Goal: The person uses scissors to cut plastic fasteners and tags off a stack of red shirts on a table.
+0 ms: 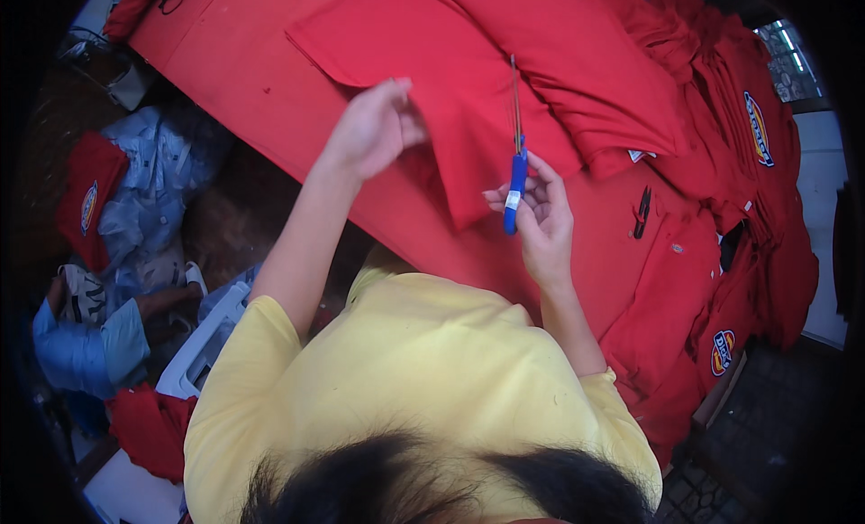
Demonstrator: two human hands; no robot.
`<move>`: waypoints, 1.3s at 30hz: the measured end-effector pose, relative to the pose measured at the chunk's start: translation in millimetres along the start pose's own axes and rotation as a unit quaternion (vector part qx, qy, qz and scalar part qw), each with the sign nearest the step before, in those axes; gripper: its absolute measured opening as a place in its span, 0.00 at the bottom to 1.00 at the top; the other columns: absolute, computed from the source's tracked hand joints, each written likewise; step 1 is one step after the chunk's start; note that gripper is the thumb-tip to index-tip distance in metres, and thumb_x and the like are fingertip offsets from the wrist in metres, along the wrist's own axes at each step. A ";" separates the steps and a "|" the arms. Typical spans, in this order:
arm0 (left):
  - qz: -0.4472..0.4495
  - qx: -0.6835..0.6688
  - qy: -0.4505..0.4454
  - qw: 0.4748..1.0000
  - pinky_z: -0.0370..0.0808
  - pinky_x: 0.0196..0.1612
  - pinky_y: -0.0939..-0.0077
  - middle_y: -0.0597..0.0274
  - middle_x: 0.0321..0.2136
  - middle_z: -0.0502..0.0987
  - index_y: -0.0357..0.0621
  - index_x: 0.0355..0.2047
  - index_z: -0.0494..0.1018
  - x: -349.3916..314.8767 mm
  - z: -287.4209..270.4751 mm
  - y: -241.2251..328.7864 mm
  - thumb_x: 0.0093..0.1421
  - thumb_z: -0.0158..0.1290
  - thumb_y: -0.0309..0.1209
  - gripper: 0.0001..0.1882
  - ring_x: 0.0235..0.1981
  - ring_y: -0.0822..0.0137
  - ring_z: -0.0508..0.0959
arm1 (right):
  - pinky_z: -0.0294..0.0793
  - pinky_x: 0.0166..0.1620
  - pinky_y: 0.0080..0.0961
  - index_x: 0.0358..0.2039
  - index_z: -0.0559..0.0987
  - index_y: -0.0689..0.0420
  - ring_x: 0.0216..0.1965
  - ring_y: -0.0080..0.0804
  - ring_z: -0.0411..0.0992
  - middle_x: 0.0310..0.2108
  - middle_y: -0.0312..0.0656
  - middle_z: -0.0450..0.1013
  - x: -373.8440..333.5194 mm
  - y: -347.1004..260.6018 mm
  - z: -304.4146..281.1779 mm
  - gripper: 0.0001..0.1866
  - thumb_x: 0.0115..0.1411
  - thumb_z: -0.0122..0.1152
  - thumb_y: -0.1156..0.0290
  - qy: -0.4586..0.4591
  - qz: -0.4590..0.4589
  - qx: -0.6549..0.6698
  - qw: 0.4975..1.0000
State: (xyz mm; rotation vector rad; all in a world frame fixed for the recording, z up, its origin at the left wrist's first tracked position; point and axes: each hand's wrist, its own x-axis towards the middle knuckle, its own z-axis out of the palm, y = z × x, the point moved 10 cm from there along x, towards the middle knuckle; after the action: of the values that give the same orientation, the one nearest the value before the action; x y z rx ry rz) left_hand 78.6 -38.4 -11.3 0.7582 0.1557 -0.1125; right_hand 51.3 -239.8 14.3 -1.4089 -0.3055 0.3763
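Observation:
My right hand (541,215) grips a long, narrow pair of scissors (518,186) by its blue handle, which has a white label. The scissors are seen nearly edge-on, with their thin metal blades pointing away from me over red cloth. My left hand (374,130) is beside the near-left edge of a red garment piece (455,118); its fingers are bent and apart, slightly blurred, with nothing visible between them. The garment piece lies rumpled, one corner hanging toward my body. Another folded red garment (586,73) lies beyond it to the right.
A red-covered table (234,51) spans the far side. Black thread snips (642,213) lie on it at right, near piled red garments (748,191) with patches. At left are clear plastic bags (153,186), a white plastic chair (203,344) and another person's blue sleeve (86,348).

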 end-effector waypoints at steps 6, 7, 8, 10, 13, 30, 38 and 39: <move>-0.102 0.080 0.051 0.990 0.63 0.56 0.63 0.50 0.55 0.64 0.37 0.57 0.58 47.2 -24.9 -29.1 0.63 0.45 0.43 0.28 0.54 0.59 0.67 | 0.74 0.44 0.26 0.56 0.57 0.66 0.40 0.33 0.74 0.37 0.46 0.69 1.0 0.2 -8.4 0.26 0.58 0.50 0.82 0.001 0.030 0.004 1.000; -0.127 0.129 0.029 0.983 0.63 0.56 0.65 0.51 0.55 0.64 0.37 0.58 0.57 45.7 -28.6 -42.9 0.63 0.46 0.44 0.30 0.53 0.59 0.67 | 0.75 0.43 0.27 0.56 0.57 0.66 0.39 0.34 0.75 0.36 0.45 0.69 -2.4 6.8 -13.5 0.26 0.58 0.50 0.82 0.005 0.047 0.010 0.999; -0.135 0.139 0.049 0.980 0.65 0.54 0.69 0.53 0.51 0.68 0.36 0.58 0.57 42.1 -38.3 -50.1 0.60 0.52 0.40 0.31 0.51 0.64 0.69 | 0.76 0.42 0.27 0.56 0.57 0.66 0.38 0.34 0.75 0.35 0.45 0.69 -12.2 15.1 -18.5 0.26 0.58 0.51 0.81 0.012 0.065 0.017 0.998; -0.091 0.225 0.068 0.968 0.67 0.51 0.71 0.54 0.47 0.71 0.34 0.57 0.58 37.7 -42.7 -47.9 0.58 0.54 0.35 0.31 0.47 0.66 0.72 | 0.77 0.39 0.27 0.56 0.57 0.67 0.35 0.33 0.75 0.34 0.45 0.69 -28.7 31.8 -25.3 0.25 0.58 0.51 0.79 0.026 0.101 0.034 0.994; -0.091 0.341 0.079 0.932 0.72 0.45 0.76 0.57 0.39 0.76 0.31 0.53 0.62 28.7 -35.9 -47.3 0.54 0.57 0.27 0.28 0.40 0.69 0.76 | 0.78 0.35 0.27 0.56 0.58 0.67 0.32 0.32 0.75 0.32 0.44 0.69 -46.2 51.2 -29.1 0.25 0.59 0.50 0.77 0.040 0.147 0.057 0.987; -0.087 0.078 0.047 0.992 0.74 0.48 0.76 0.59 0.40 0.76 0.36 0.47 0.69 -9.5 -5.5 -73.4 0.57 0.48 0.18 0.16 0.42 0.69 0.77 | 0.71 0.29 0.21 0.55 0.63 0.64 0.25 0.22 0.68 0.30 0.40 0.68 -67.3 41.2 -3.6 0.30 0.55 0.62 0.70 0.021 0.060 -0.322 0.945; -0.060 0.074 0.048 0.994 0.73 0.50 0.73 0.55 0.42 0.74 0.33 0.47 0.68 -19.7 16.1 -64.3 0.56 0.49 0.17 0.16 0.44 0.65 0.75 | 0.72 0.40 0.25 0.57 0.62 0.64 0.35 0.31 0.73 0.37 0.47 0.71 -63.6 55.8 -6.9 0.27 0.58 0.57 0.72 0.016 0.057 -0.220 0.974; -0.055 0.070 0.046 0.995 0.73 0.49 0.73 0.55 0.42 0.74 0.33 0.47 0.68 -20.2 18.1 -62.8 0.56 0.50 0.17 0.16 0.44 0.66 0.75 | 0.72 0.41 0.26 0.57 0.62 0.64 0.36 0.31 0.74 0.38 0.47 0.71 -63.9 61.5 -7.2 0.27 0.59 0.56 0.72 0.014 0.081 -0.183 0.980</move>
State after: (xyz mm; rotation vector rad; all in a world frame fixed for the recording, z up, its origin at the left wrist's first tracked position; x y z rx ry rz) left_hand 50.7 -95.3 -37.0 0.8944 0.2792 -0.1942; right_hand -7.9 -266.4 -46.6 -1.8058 -0.2464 0.4487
